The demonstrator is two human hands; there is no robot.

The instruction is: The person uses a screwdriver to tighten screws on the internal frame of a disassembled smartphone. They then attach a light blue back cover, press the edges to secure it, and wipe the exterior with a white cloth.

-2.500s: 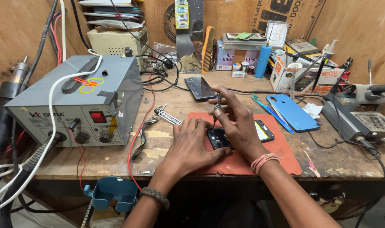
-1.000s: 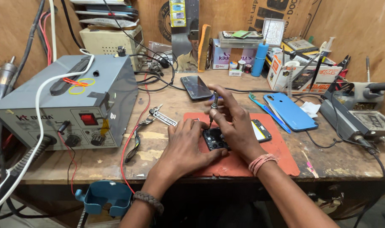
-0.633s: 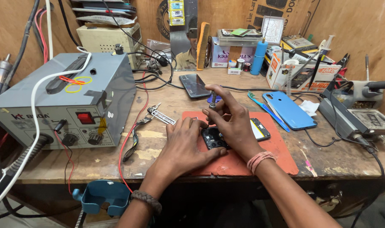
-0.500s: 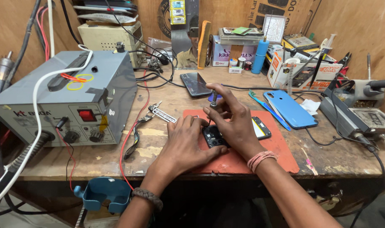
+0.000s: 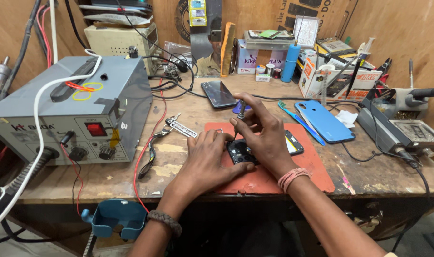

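A dark opened phone (image 5: 241, 153) lies on a red work mat (image 5: 300, 171) at the table's front. My left hand (image 5: 206, 161) lies flat on the mat and presses the phone's left side with its fingers. Over the phone's right part, my right hand (image 5: 262, 137) grips a thin screwdriver (image 5: 240, 110) held upright, tip down onto the phone. Much of the phone is hidden under both hands.
A grey rework station (image 5: 74, 112) with knobs and hoses fills the left. Tweezers (image 5: 179, 127) lie left of the mat, a black phone (image 5: 218, 93) behind it, a blue phone back cover (image 5: 324, 120) at right. Boxes, a blue bottle (image 5: 290, 62) and soldering tools crowd the back and right.
Both hands have stayed on the phone with the screwdriver upright. The view has shifted slightly; nothing on the table has moved.
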